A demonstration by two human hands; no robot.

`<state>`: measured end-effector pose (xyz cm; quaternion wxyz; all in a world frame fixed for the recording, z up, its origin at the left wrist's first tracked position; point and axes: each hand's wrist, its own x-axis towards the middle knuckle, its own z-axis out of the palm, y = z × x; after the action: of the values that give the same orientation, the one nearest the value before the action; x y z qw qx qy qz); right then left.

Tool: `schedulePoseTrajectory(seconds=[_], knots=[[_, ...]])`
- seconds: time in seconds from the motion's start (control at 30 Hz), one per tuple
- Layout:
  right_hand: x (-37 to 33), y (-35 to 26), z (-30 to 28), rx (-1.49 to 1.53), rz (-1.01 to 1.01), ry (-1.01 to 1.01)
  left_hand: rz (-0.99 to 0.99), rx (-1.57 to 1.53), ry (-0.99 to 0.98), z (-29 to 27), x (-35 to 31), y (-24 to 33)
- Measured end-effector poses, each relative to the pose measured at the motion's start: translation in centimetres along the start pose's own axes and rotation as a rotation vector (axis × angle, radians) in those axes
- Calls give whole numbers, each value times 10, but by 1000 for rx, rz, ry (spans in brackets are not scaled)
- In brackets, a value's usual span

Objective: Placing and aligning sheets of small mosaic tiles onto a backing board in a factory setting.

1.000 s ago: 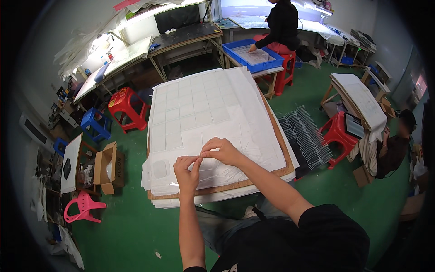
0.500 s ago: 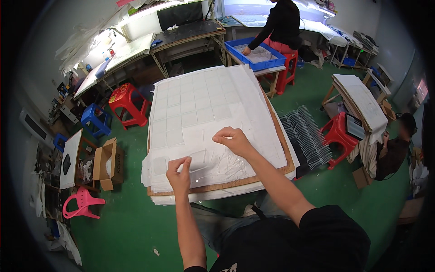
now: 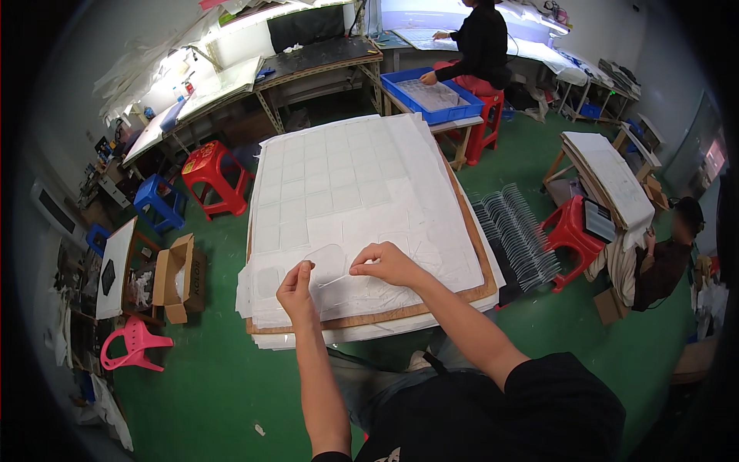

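Observation:
My left hand (image 3: pixel 297 292) pinches a thin clear pane (image 3: pixel 328 260) with rounded corners by its near left edge, tilted above the white-covered table. My right hand (image 3: pixel 387 266) is closed in a pinch just right of it. A thin, shiny clear strip (image 3: pixel 334 279) runs from the pane's lower edge to those fingertips. Under the right hand lies a heap of crumpled clear film strips (image 3: pixel 396 296). Rows of clear panes (image 3: pixel 323 179) cover the far and left part of the white sheet (image 3: pixel 443 231). Another clear pane (image 3: pixel 269 282) lies at the near left corner.
At the right edge stands a black rack of curved wires (image 3: pixel 517 235). Beyond the table, a person in black (image 3: pixel 483 38) sits by a blue tray (image 3: pixel 435 108). Stools (image 3: pixel 217 179) and an open cardboard box (image 3: pixel 178 277) are left; another person (image 3: pixel 666 254) is far right.
My right hand has come down and left, closer to the pane. The pane in my left hand has tipped up. The far person's arm has drawn back from the blue tray.

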<state>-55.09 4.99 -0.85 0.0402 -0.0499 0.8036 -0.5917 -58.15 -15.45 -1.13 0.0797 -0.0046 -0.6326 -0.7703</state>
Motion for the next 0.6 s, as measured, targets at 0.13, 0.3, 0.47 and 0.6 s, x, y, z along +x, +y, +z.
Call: schedulePoseTrajectory(seconds=[0.13,0.3,0.47,0.6], knots=[[-2,2,5,-70,-44,101,-22,-121,116,-5,10,-10],[3,10,13,-105,-302,375,-8,-108,60,-1,10,-11],[-2,0,9,385,-74,182,-94,-88,-60,11,-6,-4],[-9,4,3,412,-22,259,-216,151,-188,9,-13,0]])
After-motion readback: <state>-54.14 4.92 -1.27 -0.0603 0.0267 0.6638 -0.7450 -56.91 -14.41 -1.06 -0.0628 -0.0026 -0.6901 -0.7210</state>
